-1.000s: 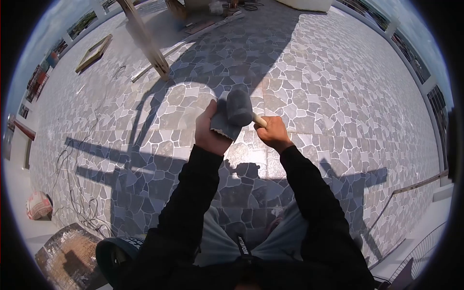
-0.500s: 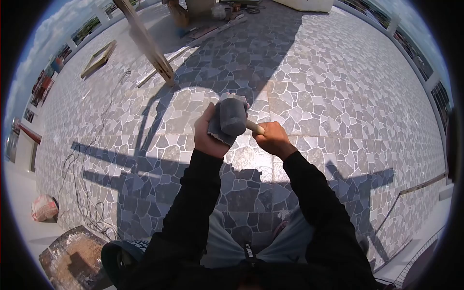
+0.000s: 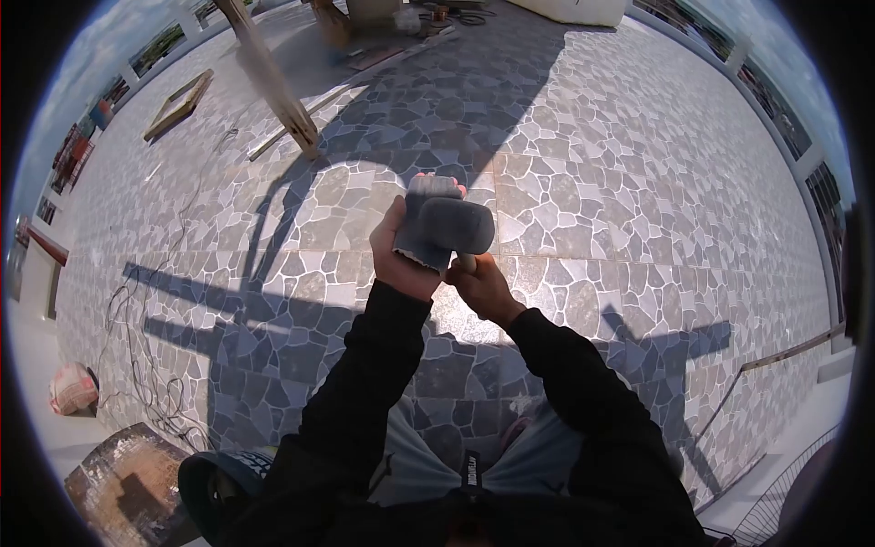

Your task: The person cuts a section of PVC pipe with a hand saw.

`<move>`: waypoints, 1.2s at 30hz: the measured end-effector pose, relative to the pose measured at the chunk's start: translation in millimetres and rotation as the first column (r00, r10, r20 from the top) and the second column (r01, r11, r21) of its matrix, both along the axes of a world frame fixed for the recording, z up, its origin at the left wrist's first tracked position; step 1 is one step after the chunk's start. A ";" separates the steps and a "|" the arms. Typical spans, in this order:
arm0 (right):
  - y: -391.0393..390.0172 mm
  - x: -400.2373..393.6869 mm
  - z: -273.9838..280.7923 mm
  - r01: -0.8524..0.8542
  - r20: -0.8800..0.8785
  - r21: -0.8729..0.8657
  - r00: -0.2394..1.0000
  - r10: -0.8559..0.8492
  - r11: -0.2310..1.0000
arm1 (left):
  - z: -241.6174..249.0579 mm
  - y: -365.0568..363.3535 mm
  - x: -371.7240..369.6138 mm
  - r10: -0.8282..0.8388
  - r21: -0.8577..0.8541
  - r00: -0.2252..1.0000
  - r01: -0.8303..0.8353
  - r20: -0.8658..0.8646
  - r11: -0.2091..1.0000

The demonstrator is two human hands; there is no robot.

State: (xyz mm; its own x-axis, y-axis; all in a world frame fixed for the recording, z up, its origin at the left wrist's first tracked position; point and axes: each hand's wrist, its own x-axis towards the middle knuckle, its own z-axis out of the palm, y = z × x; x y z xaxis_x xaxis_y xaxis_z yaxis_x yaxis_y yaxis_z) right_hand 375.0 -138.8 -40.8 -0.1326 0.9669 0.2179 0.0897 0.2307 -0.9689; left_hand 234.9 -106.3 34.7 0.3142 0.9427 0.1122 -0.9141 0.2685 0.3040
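Head view: one dark-grey, cylindrical-headed mallet [image 3: 458, 226], near centre; one right hand [image 3: 485, 290], five o'clock from it, curled round its pale wooden handle [image 3: 468, 264]; one left hand [image 3: 402, 264], eight o'clock, clasping one ragged-edged grey sheet [image 3: 415, 239].

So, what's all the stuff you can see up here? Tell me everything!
Rough, bendy sheet: one, dark grey, centre
Rubber mallet with wooden handle: one, dark grey head, over the sheet
Stone-patterned floor: one, grey with white lines, all around
Wooden post: one, brown, upper left
Rectangular wooden frame: one, pale brown, far left
Thin cables: too tangled to count, dark, left
Plump bag: one, white and red, lower left
Stained board: one, brown and white, bottom left
Round lettered tub: one, teal, beside the board
Left hand: one, bare, holding the sheet
Right hand: one, bare, on the handle
Sleeves: two, black, below the hands
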 end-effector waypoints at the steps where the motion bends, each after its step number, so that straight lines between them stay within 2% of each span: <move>1: -4.2 0.0 14.3 -0.106 -0.092 -0.284 0.992 0.083 0.953 | -0.8 2.1 -1.3 -0.043 0.007 0.998 0.043 0.050 0.999; 2: -2.9 -0.3 10.5 -0.112 -0.092 -0.288 0.992 0.089 0.951 | -2.3 2.8 -2.4 -0.088 0.014 0.991 0.087 0.098 0.996; 4: 2.5 -0.5 5.9 -0.081 -0.165 -0.421 0.986 0.011 0.903 | -4.6 1.1 2.2 -0.031 0.013 0.998 0.031 0.058 0.999; 5: 6.4 -0.7 4.4 0.009 -0.076 -0.386 0.996 -0.041 0.922 | -6.7 1.0 4.5 0.008 -0.011 1.000 -0.008 0.018 1.000; 6: 9.4 -1.2 -2.5 0.010 -0.074 -0.387 0.996 -0.042 0.922 | -9.4 1.4 5.6 0.046 -0.034 0.999 -0.046 -0.023 0.998; 7: 13.2 -3.1 -9.4 0.031 -0.065 -0.358 0.996 -0.058 0.933 | -11.9 1.7 4.0 0.043 -0.029 0.999 -0.043 0.012 0.999; 9: 9.0 -6.1 -13.1 0.006 -0.110 -0.332 0.993 -0.045 0.943 | -12.2 1.4 2.6 0.040 -0.055 0.998 -0.037 0.046 0.998; 10: 0.3 -11.5 1.2 -0.080 -0.226 -0.402 0.974 -0.014 0.912 | -10.6 2.1 1.7 0.040 -0.081 0.996 -0.034 0.078 0.996; 14: -2.1 -18.1 -2.4 -0.143 -0.109 -0.425 0.988 0.106 0.894 | -13.0 14.5 -10.1 0.023 0.015 0.986 -0.026 0.168 1.000; 15: 4.7 -21.1 -17.2 -0.005 -0.035 -0.178 0.999 -0.001 0.984 | -14.5 13.6 -9.1 0.045 -0.012 0.989 -0.043 0.138 0.999; 16: 9.8 -21.9 -21.8 0.128 0.002 0.092 0.992 -0.129 0.987 | -15.3 12.1 -7.1 0.062 -0.037 0.992 -0.059 0.107 0.998; 17: 14.5 -6.9 -22.1 0.161 0.225 0.058 0.959 -0.170 0.985 | -16.5 6.9 -3.9 0.092 -0.012 0.995 -0.091 0.033 0.996; 18: 31.4 9.0 -13.5 0.019 0.155 -0.393 0.987 0.046 0.919 | -17.1 3.9 1.0 0.056 -0.186 0.997 -0.044 0.056 0.982; 20: 34.3 9.8 -32.8 0.164 0.029 -0.389 0.986 -0.165 0.907 | -10.6 -4.7 11.9 0.111 -0.315 0.993 -0.117 -0.039 0.942; 21: 18.4 -4.7 -8.6 0.308 0.170 -0.303 0.949 -0.267 0.902 | -8.5 -4.4 9.5 0.114 -0.337 0.993 -0.113 -0.016 0.935; 22: 16.2 -1.7 -4.4 0.194 0.266 -0.292 0.957 -0.115 0.937 | -10.7 0.6 4.3 0.113 -0.316 0.993 -0.111 -0.012 0.942; 24: 5.5 -10.4 -21.8 0.001 0.211 0.016 0.977 -0.004 1.000 | -18.5 11.0 -7.9 0.039 -0.064 0.979 -0.027 0.202 0.998; 25: 8.6 -10.2 -22.4 -0.003 0.210 0.025 0.978 -0.002 1.000 | -19.9 13.3 -10.4 0.047 -0.038 0.976 -0.040 0.213 0.998; 27: 5.1 -12.1 -15.8 0.124 0.037 -0.375 0.992 -0.119 0.919 | -17.6 9.1 -6.3 0.061 -0.051 0.986 -0.053 0.154 0.997; 28: 6.0 -9.2 8.3 0.160 0.112 -0.345 0.985 -0.129 0.925 | -13.6 5.1 -0.7 0.065 -0.069 0.993 -0.059 0.097 0.996; 29: 14.5 -3.2 7.2 0.210 0.211 -0.285 0.965 -0.153 0.935 | -11.5 2.4 8.2 0.116 -0.139 0.991 -0.106 0.066 0.985; 30: 22.5 1.8 2.1 0.258 0.308 -0.216 0.933 -0.185 0.942 | -11.5 0.2 8.0 0.115 -0.132 0.991 -0.106 0.066 0.986; 31: 19.4 0.1 -8.3 0.290 0.260 -0.023 0.926 -0.275 0.957 | -11.6 -1.8 8.6 0.096 -0.192 0.995 -0.094 0.002 0.977; 32: 25.1 3.9 -24.7 0.267 0.244 -0.086 0.940 -0.240 0.960 | -9.9 -1.0 9.7 0.075 -0.245 0.996 -0.087 -0.057 0.966; 33: 27.5 3.2 -25.4 0.244 0.227 -0.149 0.952 -0.207 0.958 | -3.5 -1.7 9.8 0.060 -0.256 0.998 -0.066 -0.030 0.964; 34: 31.0 5.1 -25.7 0.171 0.108 -0.370 0.984 -0.141 0.913 | -4.9 0.1 8.6 0.064 -0.246 0.998 -0.068 -0.024 0.967; 35: 30.2 13.9 -25.1 -0.009 -0.015 -0.424 1.000 0.002 0.905 | -8.7 2.5 6.8 -0.011 -0.178 0.998 0.021 0.054 0.984; 36: 25.9 11.9 -13.0 -0.016 -0.008 -0.419 1.000 0.014 0.908 | -11.0 3.9 5.0 -0.088 -0.105 0.988 0.102 0.126 0.989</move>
